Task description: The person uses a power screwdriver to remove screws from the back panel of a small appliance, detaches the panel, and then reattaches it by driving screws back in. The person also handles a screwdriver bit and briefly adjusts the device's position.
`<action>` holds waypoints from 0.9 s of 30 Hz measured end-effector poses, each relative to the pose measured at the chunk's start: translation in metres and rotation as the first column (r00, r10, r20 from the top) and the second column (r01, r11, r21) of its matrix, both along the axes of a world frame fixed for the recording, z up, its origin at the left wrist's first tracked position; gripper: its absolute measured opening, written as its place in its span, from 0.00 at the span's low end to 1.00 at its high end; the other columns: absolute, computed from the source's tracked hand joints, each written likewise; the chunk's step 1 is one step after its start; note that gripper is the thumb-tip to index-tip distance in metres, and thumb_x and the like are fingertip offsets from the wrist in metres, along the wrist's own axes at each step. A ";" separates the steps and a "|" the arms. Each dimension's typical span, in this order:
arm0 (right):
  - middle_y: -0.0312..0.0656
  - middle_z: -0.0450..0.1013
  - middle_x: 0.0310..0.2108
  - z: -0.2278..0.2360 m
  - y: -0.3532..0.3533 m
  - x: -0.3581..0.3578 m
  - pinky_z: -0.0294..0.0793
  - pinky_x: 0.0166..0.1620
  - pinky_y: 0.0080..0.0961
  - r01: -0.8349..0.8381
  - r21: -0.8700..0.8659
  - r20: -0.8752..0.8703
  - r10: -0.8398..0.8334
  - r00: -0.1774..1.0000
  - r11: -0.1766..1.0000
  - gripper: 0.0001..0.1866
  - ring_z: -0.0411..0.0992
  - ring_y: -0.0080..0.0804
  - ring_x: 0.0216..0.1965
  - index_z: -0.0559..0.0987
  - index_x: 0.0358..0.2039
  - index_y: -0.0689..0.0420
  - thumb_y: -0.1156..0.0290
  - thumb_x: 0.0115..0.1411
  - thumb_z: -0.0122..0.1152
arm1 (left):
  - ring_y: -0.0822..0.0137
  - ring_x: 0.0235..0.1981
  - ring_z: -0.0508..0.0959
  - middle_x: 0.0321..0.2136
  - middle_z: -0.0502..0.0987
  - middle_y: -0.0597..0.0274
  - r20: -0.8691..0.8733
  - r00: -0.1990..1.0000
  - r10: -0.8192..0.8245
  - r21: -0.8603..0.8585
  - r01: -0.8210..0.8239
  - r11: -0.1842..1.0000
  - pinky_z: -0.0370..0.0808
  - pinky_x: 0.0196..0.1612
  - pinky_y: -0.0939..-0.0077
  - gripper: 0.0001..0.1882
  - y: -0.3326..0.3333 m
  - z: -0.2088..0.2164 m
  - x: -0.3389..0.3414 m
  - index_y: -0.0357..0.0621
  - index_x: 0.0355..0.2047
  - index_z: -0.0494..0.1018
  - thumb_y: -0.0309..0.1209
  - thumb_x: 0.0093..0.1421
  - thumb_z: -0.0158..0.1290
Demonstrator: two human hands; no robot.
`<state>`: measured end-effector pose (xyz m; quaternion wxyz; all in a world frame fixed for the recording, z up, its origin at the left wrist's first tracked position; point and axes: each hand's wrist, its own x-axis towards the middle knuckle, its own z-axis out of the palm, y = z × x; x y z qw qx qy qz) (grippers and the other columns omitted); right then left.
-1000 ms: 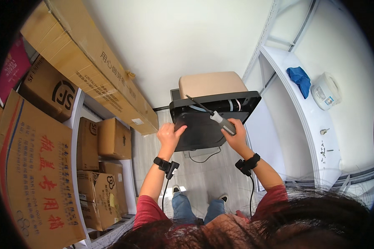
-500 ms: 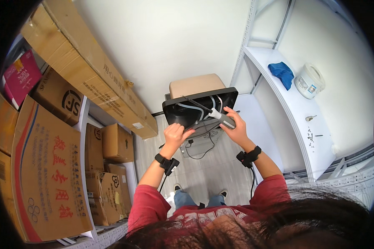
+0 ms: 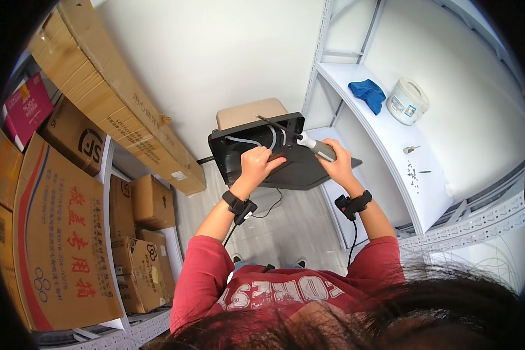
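Note:
A black shallow housing (image 3: 217,153) stands tilted in front of me, with pale hoses (image 3: 243,140) inside it and a beige cushion-like part (image 3: 251,112) behind. A flat black panel (image 3: 309,169) slants out from its near side. My left hand (image 3: 258,168) is closed over the panel's left part, thumb pointing right; its fingertips are hidden. In my right hand (image 3: 339,165) is a grey and white power screwdriver (image 3: 319,149), its front end toward the upper left, close to the housing's right inner side. Whether its tip touches anything cannot be made out.
On the right, a white shelf (image 3: 385,137) holds a blue cloth (image 3: 367,95), a white tub (image 3: 407,101), a small metal piece (image 3: 411,149) and scattered screws (image 3: 413,175). Cardboard boxes (image 3: 153,201) fill the left shelves. A tall carton (image 3: 128,111) leans by the wall.
The housing has tipped, and the black panel now shows its broad face, reaching out to the right. Both hands moved with it. My view has shifted slightly to the right.

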<state>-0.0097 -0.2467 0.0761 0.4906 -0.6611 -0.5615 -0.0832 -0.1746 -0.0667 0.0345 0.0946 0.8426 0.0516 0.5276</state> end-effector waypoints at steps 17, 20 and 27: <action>0.49 0.73 0.29 -0.042 -0.073 -0.001 0.73 0.35 0.32 0.069 -0.161 0.050 -0.062 0.997 0.985 0.15 0.74 0.48 0.31 0.73 0.37 0.60 0.82 0.46 0.58 | 0.43 0.26 0.73 0.21 0.72 0.46 -0.306 0.947 -0.095 -0.329 -0.011 0.944 0.69 0.27 0.54 0.12 -0.009 0.031 0.002 0.38 0.26 0.63 0.35 0.62 0.44; 0.49 0.73 0.29 -0.045 -0.076 -0.002 0.73 0.35 0.32 0.075 -0.144 0.053 -0.068 0.996 0.987 0.15 0.74 0.48 0.31 0.73 0.37 0.60 0.82 0.47 0.58 | 0.43 0.25 0.72 0.20 0.69 0.46 -0.269 0.955 -0.123 -0.358 0.020 0.934 0.67 0.26 0.55 0.13 -0.010 0.026 0.005 0.38 0.25 0.62 0.35 0.63 0.45; 0.49 0.73 0.29 -0.048 -0.080 -0.005 0.72 0.35 0.32 0.087 -0.135 0.016 -0.086 0.996 0.987 0.14 0.73 0.48 0.31 0.73 0.37 0.59 0.81 0.48 0.59 | 0.42 0.25 0.73 0.21 0.72 0.45 -0.273 0.951 -0.142 -0.403 0.021 0.915 0.68 0.26 0.54 0.14 -0.015 0.026 0.006 0.38 0.27 0.63 0.36 0.63 0.45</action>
